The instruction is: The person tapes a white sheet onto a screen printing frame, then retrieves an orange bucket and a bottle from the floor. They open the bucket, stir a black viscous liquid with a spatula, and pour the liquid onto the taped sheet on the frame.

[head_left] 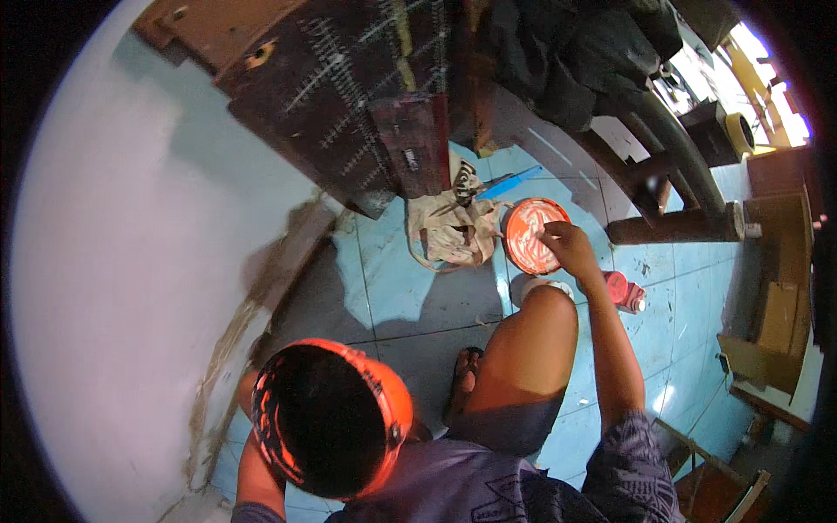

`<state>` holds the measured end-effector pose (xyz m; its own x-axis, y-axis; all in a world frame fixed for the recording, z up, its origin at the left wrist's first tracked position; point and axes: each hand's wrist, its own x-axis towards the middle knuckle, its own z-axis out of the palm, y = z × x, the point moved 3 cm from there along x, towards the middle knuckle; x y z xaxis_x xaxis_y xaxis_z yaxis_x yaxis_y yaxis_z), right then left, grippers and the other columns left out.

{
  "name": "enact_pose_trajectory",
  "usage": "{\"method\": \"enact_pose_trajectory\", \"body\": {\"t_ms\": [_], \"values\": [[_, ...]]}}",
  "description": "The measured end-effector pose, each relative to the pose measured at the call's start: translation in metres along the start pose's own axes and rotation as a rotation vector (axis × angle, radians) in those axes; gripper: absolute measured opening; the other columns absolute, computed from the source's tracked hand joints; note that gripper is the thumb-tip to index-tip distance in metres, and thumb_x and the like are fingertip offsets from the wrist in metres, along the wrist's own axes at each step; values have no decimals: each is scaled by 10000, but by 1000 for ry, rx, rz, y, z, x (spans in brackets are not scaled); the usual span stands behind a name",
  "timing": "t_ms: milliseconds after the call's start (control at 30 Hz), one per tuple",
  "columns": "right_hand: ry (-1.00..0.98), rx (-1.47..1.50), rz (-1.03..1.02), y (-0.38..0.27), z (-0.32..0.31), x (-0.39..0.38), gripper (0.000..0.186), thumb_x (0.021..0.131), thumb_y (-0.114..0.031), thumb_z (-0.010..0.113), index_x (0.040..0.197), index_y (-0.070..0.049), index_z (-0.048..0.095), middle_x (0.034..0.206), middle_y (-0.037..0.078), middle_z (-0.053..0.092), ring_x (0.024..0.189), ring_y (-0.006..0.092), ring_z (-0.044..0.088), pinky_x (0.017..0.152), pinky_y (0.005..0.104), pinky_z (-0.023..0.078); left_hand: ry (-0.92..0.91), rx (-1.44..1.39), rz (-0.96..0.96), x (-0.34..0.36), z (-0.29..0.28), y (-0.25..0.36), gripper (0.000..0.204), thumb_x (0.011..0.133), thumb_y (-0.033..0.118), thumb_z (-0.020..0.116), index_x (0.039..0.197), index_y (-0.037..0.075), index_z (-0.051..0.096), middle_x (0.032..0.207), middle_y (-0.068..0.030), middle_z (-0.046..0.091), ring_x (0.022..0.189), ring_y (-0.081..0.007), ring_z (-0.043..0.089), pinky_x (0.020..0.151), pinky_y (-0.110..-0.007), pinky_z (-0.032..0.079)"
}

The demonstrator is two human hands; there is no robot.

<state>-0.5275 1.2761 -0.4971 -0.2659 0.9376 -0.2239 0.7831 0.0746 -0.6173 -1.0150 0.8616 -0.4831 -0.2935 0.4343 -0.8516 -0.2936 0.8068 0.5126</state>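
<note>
- Sitting close to the left forearm [264, 475], the orange plastic bucket [398, 405] is nearest the eye, below and left of the right fingers; likely stiff and light, best held by its outer wall (the rim is smeared). The left hand is hidden, so I cannot tell how its fingers stand.
- Right hand [568, 248]: fingertips bunched over the lid; whether they pinch anything, I cannot tell.
- Round orange lid [526, 242], right under those fingertips, streaked white: probably thin, slightly bendy, slick where coated; its outer edge suits a hold.
- Left of the fingers, a crumpled off-white cloth bag [453, 244]; above them, a blue strip [510, 183]; below right, a red bottle [629, 295].
- Beneath all, light-blue floor tiles [410, 305], partly shadowed, marked with dark flecks.
- Farther from the fingers: scratched dark-brown furniture panel [340, 105] up left, black tubular frame [676, 228] up right, pale wall [113, 279] far left.
</note>
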Motion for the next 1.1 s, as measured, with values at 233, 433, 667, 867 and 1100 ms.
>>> {"method": "enact_pose_trajectory", "body": {"t_ms": [233, 433, 667, 867, 1100], "values": [[-952, 1192, 252, -250, 63, -236, 912, 901, -749, 278, 1541, -112, 149, 1550, 123, 242, 1388, 304, 333, 1112, 514, 294, -49, -34, 126, 31, 12, 17, 577, 993, 509, 476, 1207, -4, 631, 1109, -175, 675, 991, -270, 638, 891, -422, 478], [-790, 1244, 450, -267, 102, -185, 1098, 813, -904, 190, 1558, -96, 205, 1541, 139, 335, 1398, 320, 349, 1132, 564, 271, -54, -112, 253, 80, 28, 27, 573, 993, 507, 478, 1205, -3, 633, 1107, -175, 675, 986, -271, 639, 886, -423, 480], [-608, 1230, 521, -220, 152, -95, 1166, 777, -937, 169, 1506, -43, 335, 1453, 157, 447, 1261, 331, 460, 1063, 521, 332, -43, -258, 433, 188, 84, 61, 570, 993, 505, 480, 1202, -2, 635, 1105, -175, 676, 980, -272, 640, 881, -424, 481], [-429, 933, 528, -119, 221, -17, 1047, 874, -851, 173, 1411, -9, 487, 1336, 146, 558, 1176, 295, 522, 944, 422, 450, 5, -310, 544, 243, 110, 68, 566, 993, 502, 482, 1200, -1, 637, 1104, -174, 676, 975, -273, 641, 876, -425, 483], [-483, 947, 480, -100, 251, 2, 1056, 846, -872, 162, 1402, -52, 525, 1382, 104, 550, 1163, 283, 522, 1004, 401, 367, -4, -622, 291, 284, 111, 32, 598, 976, 542, 501, 1170, 0, 660, 1094, -159, 682, 915, -274, 647, 829, -419, 499]]}}
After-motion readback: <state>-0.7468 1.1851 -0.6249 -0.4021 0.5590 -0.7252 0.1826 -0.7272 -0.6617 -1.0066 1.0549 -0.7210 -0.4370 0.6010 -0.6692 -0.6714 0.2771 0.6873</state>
